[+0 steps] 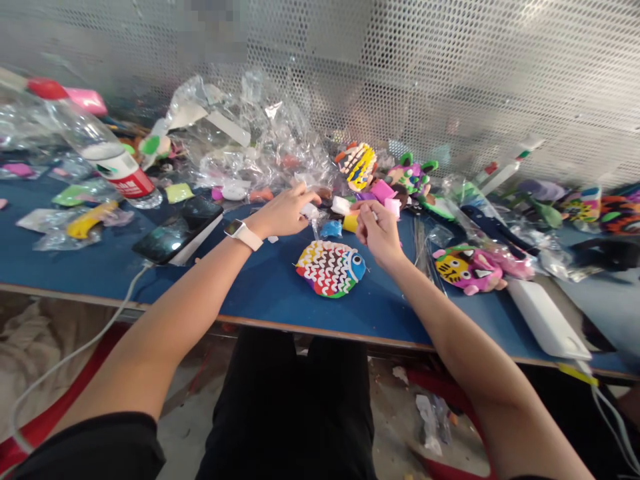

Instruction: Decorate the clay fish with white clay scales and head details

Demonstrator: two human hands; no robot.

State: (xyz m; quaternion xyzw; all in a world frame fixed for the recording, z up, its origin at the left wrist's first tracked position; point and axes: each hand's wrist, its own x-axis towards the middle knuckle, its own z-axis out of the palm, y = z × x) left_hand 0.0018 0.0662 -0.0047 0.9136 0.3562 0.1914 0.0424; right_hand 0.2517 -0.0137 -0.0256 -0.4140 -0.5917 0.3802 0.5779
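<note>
A clay fish (pixel 330 268) with a blue head and white wavy scales lies on the blue table in front of me. Beyond it, my left hand (pixel 286 211), with a watch on its wrist, has its fingers bent down onto a small clear plastic packet (pixel 311 212) with something white in it. My right hand (pixel 379 232) is up and closed just above the fish's head, thumb and fingers pinched together; whatever is between them is too small to make out. Between the hands sit a white clay block (pixel 341 205), a yellow piece (pixel 350 223) and a blue packet (pixel 331 229).
Crumpled clear wrappers (pixel 260 147) pile against the perforated metal panel (pixel 450 73). On the left are a water bottle (pixel 120 170) and a cabled phone (pixel 175 233). A pink-and-yellow clay figure (pixel 470 269) and a white power bank (pixel 547 320) lie at right.
</note>
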